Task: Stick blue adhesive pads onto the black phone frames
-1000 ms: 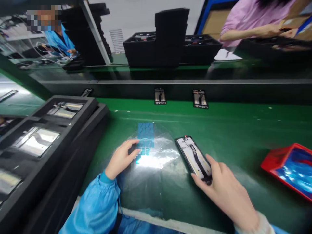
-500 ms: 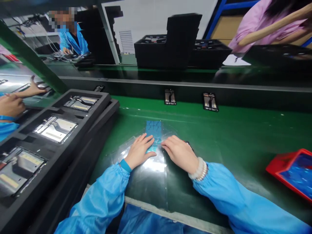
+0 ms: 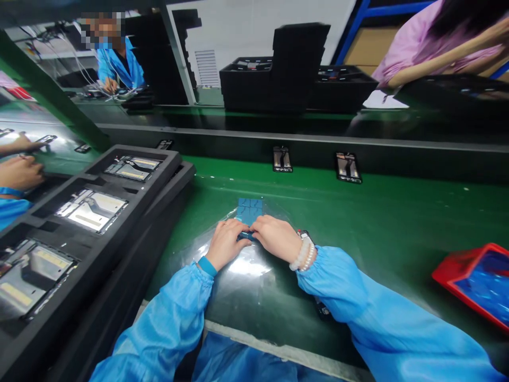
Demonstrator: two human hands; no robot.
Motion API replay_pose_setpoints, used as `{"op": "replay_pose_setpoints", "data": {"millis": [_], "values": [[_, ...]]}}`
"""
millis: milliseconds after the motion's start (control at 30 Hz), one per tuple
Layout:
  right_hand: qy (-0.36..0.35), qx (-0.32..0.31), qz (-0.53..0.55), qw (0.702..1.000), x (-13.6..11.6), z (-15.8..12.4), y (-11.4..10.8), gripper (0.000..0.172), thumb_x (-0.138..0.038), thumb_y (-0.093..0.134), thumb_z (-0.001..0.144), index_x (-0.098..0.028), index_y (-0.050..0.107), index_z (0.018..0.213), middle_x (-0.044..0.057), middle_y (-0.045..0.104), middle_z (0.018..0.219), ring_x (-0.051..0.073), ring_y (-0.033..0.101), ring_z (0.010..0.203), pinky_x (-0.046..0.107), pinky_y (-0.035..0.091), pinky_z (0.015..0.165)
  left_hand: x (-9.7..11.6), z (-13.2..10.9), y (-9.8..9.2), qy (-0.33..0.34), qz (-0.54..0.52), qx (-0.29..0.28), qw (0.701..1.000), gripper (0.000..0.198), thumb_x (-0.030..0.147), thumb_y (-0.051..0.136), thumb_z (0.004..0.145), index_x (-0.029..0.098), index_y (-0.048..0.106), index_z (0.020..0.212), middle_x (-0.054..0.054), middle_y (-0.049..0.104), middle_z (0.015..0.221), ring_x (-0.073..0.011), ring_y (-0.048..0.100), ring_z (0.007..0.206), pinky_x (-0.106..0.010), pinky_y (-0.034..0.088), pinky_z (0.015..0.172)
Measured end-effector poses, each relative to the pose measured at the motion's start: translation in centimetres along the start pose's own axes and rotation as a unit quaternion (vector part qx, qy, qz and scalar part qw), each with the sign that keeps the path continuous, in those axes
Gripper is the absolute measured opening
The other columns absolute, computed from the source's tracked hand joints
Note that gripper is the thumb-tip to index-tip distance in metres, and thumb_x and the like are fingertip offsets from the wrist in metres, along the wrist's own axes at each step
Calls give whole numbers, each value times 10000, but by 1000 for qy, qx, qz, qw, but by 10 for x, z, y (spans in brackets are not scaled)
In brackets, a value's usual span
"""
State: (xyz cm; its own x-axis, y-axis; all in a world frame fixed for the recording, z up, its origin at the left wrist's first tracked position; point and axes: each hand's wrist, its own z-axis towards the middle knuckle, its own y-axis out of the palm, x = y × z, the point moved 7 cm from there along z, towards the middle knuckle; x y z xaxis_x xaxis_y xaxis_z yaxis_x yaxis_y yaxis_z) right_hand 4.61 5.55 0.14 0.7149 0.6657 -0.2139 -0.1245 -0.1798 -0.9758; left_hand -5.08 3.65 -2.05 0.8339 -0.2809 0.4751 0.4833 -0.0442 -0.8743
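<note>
A sheet of blue film stickers (image 3: 250, 208) on clear plastic backing lies on the green work surface in front of me. Its near part looks bent up into a dark blue edge between my hands. My left hand (image 3: 226, 243) pinches that edge from the left, thumb below and fingers above. From the right, my right hand (image 3: 275, 236) has its fingertips closed on the same edge, almost touching the left ones. Under my right wrist and sleeve lies a phone screen part (image 3: 324, 309), mostly covered.
At left, a black foam tray (image 3: 165, 159) holds several phone screen assemblies, stacked on another tray. Two more screen assemblies (image 3: 282, 159) (image 3: 348, 167) lie by the back ledge. A red bin (image 3: 449, 270) with blue film stands right. Other people's hands (image 3: 22, 172) work beyond the tray.
My right hand has moved left to meet the left hand at the sheet. The left fingers have gone from spread flat to pinching, and the sheet's near part has bent up.
</note>
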Motion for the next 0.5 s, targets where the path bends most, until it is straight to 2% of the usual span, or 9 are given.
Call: {"op": "replay_pose_setpoints", "data": {"millis": [167,300,367,433,500], "values": [[2,-10,14,1000,-11,8,3,165,-150,487,850,-157,651,872,100,637,899,218,556,910,298,412,762,-1,1,-2,-1,-28,11,1000,152,328,641,782,215,679,877,-42,689,951,-233,555,999,-382,336,872],[17,-14,62,998,-14,11,2,173,-120,482,829,-131,647,779,136,641,887,236,560,910,317,413,764,-5,2,-3,-3,-63,10,998,162,354,614,794,225,697,845,-46,700,954,-242,560,1003,-411,330,899],[37,-5,102,994,-7,6,-5,155,-144,495,817,-138,634,747,123,644,872,221,571,874,308,420,745,-8,0,-6,-6,-90,10,996,212,353,678,734,236,696,910,-48,696,1026,-257,547,1064,-429,314,946],[62,9,153,986,4,-6,-15,136,-176,495,815,-152,612,749,83,643,839,184,581,806,282,430,706,-9,-4,-9,-13,-122,20,992,367,339,722,683,243,665,1033,-57,661,1139,-271,511,1148,-443,298,993],[86,21,205,975,16,-25,-22,160,-232,449,847,-163,576,778,36,624,751,135,571,692,247,437,634,-3,-11,-12,-24,-160,40,986,420,326,673,731,229,616,1136,-71,625,1205,-257,502,1176,-428,322,1007]]}}
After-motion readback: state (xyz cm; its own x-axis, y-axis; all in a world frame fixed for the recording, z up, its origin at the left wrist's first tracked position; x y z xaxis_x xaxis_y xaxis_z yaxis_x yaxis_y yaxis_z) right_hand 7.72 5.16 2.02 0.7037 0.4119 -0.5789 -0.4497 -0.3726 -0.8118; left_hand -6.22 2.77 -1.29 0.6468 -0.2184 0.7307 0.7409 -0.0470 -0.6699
